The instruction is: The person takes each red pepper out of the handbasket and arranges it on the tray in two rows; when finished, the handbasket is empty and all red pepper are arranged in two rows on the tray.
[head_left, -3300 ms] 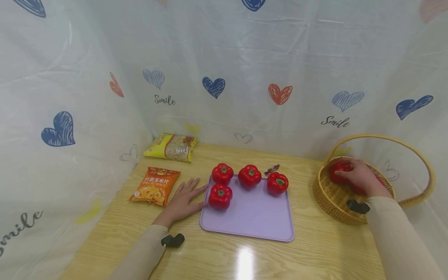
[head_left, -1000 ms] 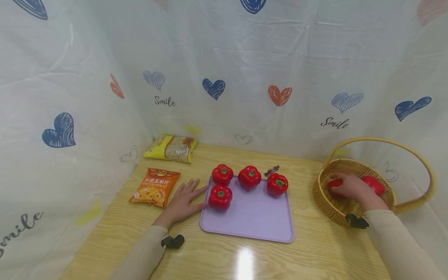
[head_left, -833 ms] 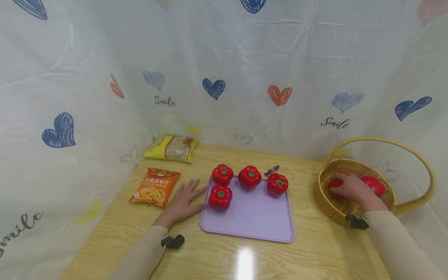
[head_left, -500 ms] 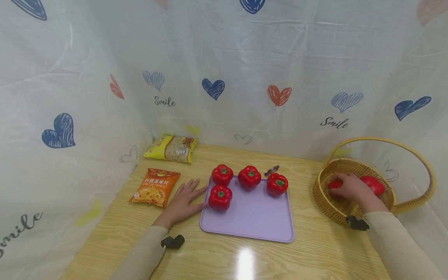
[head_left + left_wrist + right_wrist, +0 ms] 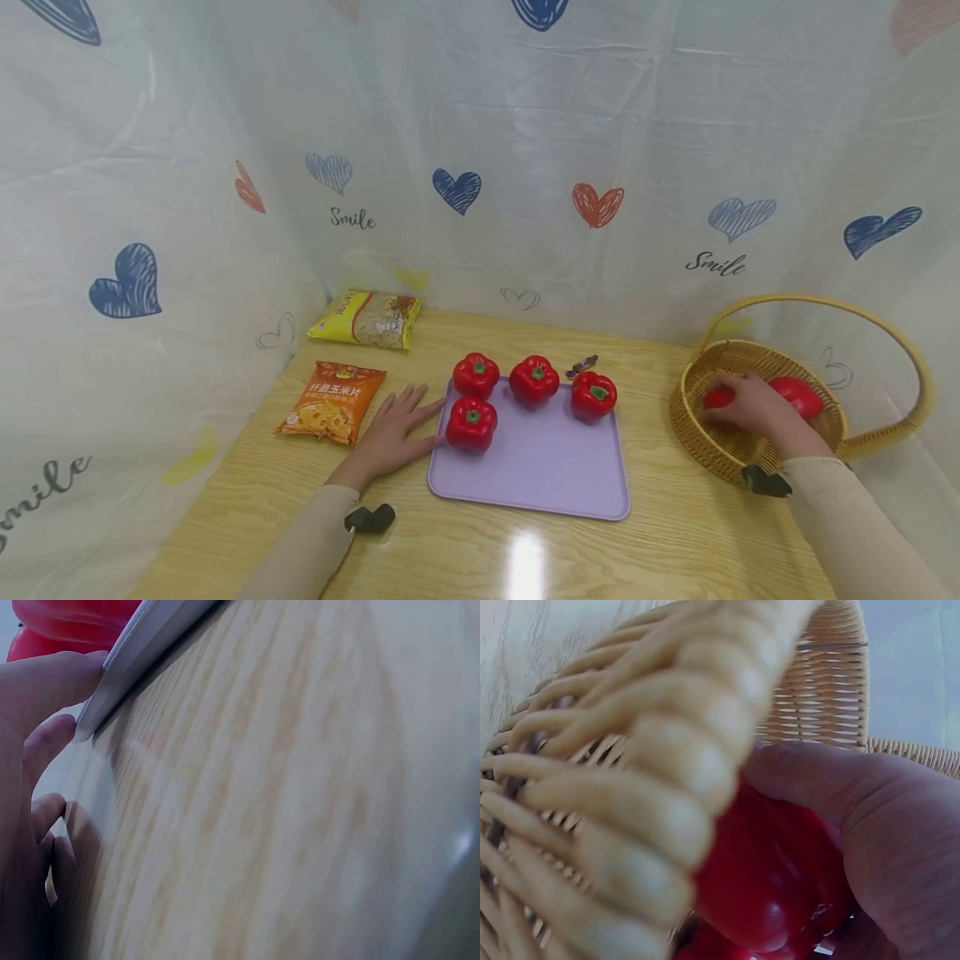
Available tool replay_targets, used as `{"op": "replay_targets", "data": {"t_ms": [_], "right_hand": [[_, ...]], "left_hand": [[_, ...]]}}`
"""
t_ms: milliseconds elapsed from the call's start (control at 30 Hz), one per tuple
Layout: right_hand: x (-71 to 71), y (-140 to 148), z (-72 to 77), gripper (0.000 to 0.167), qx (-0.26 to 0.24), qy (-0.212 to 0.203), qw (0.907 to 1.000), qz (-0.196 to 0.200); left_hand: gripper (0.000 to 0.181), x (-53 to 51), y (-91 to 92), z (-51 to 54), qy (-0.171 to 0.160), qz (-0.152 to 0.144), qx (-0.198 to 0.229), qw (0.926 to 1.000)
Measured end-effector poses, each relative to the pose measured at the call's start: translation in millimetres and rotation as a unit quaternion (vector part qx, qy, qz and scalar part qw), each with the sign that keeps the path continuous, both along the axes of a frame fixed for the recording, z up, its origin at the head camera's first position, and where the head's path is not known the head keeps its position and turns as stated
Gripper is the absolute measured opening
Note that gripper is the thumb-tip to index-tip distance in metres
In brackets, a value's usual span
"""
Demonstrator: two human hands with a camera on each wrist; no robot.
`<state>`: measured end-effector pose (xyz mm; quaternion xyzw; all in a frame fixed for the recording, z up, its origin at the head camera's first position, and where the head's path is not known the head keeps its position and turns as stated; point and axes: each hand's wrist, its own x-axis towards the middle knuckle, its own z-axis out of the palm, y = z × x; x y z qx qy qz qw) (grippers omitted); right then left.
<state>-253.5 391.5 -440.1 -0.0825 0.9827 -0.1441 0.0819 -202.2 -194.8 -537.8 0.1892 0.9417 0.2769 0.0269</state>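
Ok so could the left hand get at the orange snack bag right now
Likely yes: the left hand lies between the orange snack bag and the purple tray, thumb at the tray's rim, and nothing visible blocks the way to the bag. A small shift leftward would probably do.

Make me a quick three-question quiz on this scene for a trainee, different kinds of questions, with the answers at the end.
1. How many peppers are on the tray?

2. True or false: the yellow bag lies farther from the person than the orange bag.

3. What does the right grip hold?
a) the yellow bag
b) a pepper
c) the tray

Key: 1. Four. 2. True. 3. b.
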Motion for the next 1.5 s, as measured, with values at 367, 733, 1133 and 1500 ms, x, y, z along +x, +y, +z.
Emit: {"op": "replay_targets", "data": {"t_ms": [367,733,1133,1500], "right_hand": [[5.7,4.2,2.1,0.055,-0.001,0.01,0.9999,-0.009],[9.5,10.0,3.3,0.079,0.004,0.0,0.9998,-0.021],[13.5,10.0,5.7,0.071,-0.027,-0.002,0.9994,-0.021],[17.9,7.1,4.7,0.086,-0.034,-0.018,0.9984,-0.041]], "left_hand": [[0.07,0.5,0.7,1.2,-0.003,0.001,-0.001,1.0],[0.07,0.0,0.5,1.2,-0.003,0.0,0.001,1.0],[0.07,0.5,0.7,2.2,-0.001,0.0,-0.001,1.0],[0.07,0.4,0.4,0.4,0.004,-0.002,0.0,1.0]]}}
